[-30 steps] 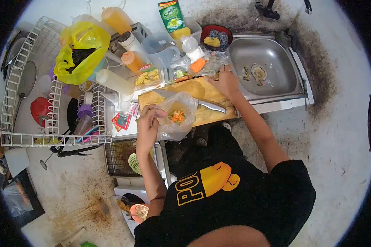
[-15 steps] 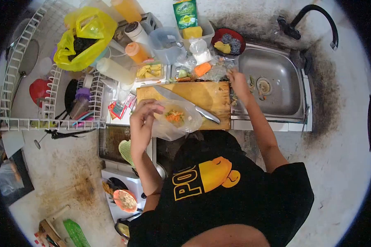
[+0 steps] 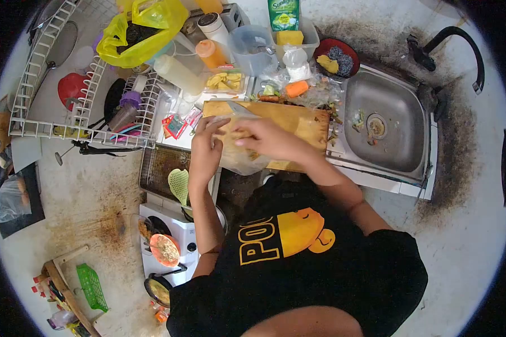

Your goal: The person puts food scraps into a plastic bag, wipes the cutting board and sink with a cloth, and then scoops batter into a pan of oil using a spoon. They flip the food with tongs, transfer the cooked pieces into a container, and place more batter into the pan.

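Left hand [image 3: 207, 147] grips left edge of clear plastic bag [image 3: 239, 160] over near side of cutting board [image 3: 298, 121]. Right hand [image 3: 264, 137] reaches across from right, fingers at bag mouth; grasp or release: cannot tell. Bag sits between both hands, left nearer. Sink [image 3: 402, 121] to right.

Black short-sleeved T-shirt [image 3: 298, 269], yellow lettering, yellow cartoon print, bare forearms

The bag [image 3: 239, 160] is thin clear plastic, kinda crinkly and glossy. Cutting board [image 3: 298, 121] under it looks like matt wood, and the sink [image 3: 391, 137] at right is dull brushed metal.
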Tool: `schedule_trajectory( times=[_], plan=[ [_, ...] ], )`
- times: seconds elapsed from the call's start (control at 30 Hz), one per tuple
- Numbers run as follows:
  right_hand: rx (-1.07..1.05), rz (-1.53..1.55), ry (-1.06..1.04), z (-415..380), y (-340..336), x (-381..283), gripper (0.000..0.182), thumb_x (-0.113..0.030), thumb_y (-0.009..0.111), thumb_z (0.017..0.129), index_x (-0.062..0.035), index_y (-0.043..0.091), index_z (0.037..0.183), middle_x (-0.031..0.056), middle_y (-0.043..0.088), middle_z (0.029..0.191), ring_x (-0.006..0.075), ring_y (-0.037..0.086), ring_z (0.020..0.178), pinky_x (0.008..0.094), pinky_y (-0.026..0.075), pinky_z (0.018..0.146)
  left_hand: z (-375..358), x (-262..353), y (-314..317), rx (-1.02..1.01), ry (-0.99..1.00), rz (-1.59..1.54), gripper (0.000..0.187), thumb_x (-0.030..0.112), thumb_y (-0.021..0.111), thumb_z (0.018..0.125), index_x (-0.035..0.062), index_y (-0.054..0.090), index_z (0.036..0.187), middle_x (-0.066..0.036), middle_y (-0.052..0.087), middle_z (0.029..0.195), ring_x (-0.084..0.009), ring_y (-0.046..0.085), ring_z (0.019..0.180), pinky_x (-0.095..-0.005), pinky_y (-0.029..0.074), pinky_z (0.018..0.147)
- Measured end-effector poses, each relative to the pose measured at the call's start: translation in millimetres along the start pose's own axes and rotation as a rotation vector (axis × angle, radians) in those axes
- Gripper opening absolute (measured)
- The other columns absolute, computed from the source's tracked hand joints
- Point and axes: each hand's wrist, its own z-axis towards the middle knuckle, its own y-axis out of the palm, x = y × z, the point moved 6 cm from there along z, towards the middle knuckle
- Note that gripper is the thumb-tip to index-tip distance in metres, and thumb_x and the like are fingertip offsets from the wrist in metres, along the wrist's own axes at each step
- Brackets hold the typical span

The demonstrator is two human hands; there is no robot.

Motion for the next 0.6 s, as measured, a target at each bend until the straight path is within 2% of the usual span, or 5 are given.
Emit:
schedule_trajectory(
  times=[0.03,0.1,0.33,0.4,0.6],
  plan=[
    [0.006,-0.002,-0.002,8,20,10,0.031,-0.018,0.063,0.081,-0.0013,0.053,0.105,0.0132,0.057,0.081,0.0244,0.058,0.077,0.0323,0.048,0.066,-1,-2,-1,0.017,0.037,0.024,0.052,-0.016,0.041,0.065,0.0024,0.059,0.11,-0.019,0.051,0.112,-0.0267,0.06,0.089,-0.032,0.047,0.077],
    [0.145,-0.553,0.189,14,38,30,0.035,-0.012,0.064,0.075,-0.0014,0.056,0.107,0.0179,0.058,0.097,0.0293,0.06,0.082,0.0366,0.049,0.07,-1,-7,-4,0.026,0.088,0.048,0.056,-0.017,0.039,0.064,0.0015,0.056,0.114,-0.019,0.05,0.113,-0.0263,0.061,0.087,-0.0324,0.047,0.077],
    [0.2,-0.177,0.258,-20,2,28,0.017,-0.006,0.07,0.069,-0.0013,0.063,0.083,0.0146,0.056,0.082,0.0308,0.058,0.075,0.0381,0.046,0.066,-5,-21,-8,0.041,0.086,0.069,0.059,-0.018,0.037,0.064,-0.0019,0.051,0.118,-0.019,0.051,0.11,-0.0252,0.061,0.084,-0.0315,0.048,0.073],
    [0.335,-0.096,0.146,-28,-14,18,0.011,-0.006,0.07,0.068,-0.0011,0.064,0.076,0.0125,0.055,0.079,0.0287,0.058,0.072,0.0362,0.046,0.064,-3,-25,-3,0.038,0.1,0.042,0.059,-0.018,0.037,0.064,-0.0016,0.052,0.118,-0.019,0.051,0.11,-0.025,0.061,0.084,-0.0313,0.048,0.073],
    [0.322,-0.332,0.073,-25,-4,9,0.012,-0.007,0.07,0.07,-0.002,0.064,0.078,0.0116,0.051,0.082,0.0265,0.057,0.073,0.0348,0.046,0.065,-8,-15,-2,-0.005,0.097,0.025,0.06,-0.017,0.037,0.063,-0.0006,0.052,0.118,-0.018,0.052,0.108,-0.0249,0.06,0.085,-0.0313,0.048,0.073]
  ],
)
